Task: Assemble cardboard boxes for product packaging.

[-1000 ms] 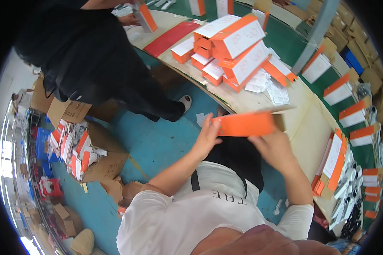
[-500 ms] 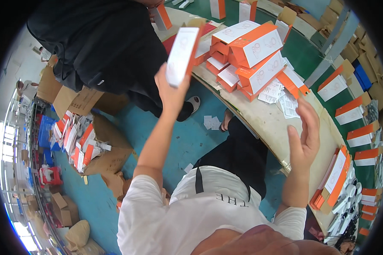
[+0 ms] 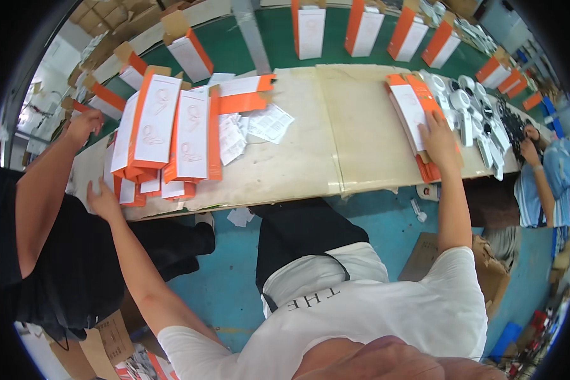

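My left hand is at the near left edge of a pile of orange-and-white boxes. Its fingers are apart and nothing shows in them. My right hand has reached across the table to a small stack of flattened orange-and-white cartons. The fingers bend over the right side of the top carton, gripping it; the palm hides part of that edge. Folded paper sheets lie by the pile, under an orange-flapped box.
White handheld devices are heaped right of the cartons. Open-topped boxes stand along the green surface behind the table. A co-worker's arm reaches in at left; another person's hands work at far right.
My view has swung to the right. My left hand has let go of the box it held up and lowered to the pile. My right hand, empty before, has moved onto the flattened cartons.
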`<action>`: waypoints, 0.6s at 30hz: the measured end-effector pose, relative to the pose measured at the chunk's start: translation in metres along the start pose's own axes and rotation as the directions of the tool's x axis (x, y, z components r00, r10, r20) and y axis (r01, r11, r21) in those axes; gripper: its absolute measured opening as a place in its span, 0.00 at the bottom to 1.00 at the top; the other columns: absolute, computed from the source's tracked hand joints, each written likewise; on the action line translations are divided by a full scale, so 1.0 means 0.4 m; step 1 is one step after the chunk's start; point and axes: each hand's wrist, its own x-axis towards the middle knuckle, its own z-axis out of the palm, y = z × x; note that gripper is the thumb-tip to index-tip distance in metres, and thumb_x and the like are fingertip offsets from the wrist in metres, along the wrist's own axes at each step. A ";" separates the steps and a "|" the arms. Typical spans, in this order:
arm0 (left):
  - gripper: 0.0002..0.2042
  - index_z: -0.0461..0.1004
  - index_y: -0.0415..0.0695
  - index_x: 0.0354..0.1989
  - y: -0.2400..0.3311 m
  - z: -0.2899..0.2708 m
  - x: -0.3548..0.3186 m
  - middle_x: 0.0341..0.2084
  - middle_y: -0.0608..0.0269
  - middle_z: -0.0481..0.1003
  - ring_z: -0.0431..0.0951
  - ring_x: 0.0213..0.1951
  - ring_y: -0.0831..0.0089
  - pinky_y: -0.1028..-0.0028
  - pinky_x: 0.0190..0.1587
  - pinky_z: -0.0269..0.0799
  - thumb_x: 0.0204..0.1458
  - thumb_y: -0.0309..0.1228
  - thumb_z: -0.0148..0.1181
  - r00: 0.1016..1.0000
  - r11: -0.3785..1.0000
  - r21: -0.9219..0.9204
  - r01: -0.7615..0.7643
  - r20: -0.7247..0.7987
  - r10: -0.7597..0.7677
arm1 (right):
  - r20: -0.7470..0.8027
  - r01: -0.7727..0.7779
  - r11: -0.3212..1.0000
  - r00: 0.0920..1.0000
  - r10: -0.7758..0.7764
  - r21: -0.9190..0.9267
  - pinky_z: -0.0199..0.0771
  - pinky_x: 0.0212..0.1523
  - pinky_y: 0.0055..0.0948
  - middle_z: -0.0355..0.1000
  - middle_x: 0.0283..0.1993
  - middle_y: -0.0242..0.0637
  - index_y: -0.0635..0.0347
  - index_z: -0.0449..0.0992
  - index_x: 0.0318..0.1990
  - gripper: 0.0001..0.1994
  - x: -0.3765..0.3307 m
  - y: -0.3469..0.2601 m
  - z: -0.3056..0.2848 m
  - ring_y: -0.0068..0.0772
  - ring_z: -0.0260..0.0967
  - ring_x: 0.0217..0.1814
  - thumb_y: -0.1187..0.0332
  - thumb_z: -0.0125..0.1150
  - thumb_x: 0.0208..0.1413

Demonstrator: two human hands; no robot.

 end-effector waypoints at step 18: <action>0.26 0.59 0.38 0.56 0.880 -0.267 -0.563 0.48 0.55 0.68 0.67 0.52 0.67 0.68 0.55 0.59 0.45 0.22 0.59 0.821 -0.035 -0.838 0.544 0.524 0.227 | -0.112 0.163 0.296 0.977 -0.182 0.941 0.64 0.47 0.23 0.70 0.44 0.36 0.67 0.64 0.53 0.16 -0.240 -0.213 -0.235 0.25 0.66 0.46 0.72 0.47 0.58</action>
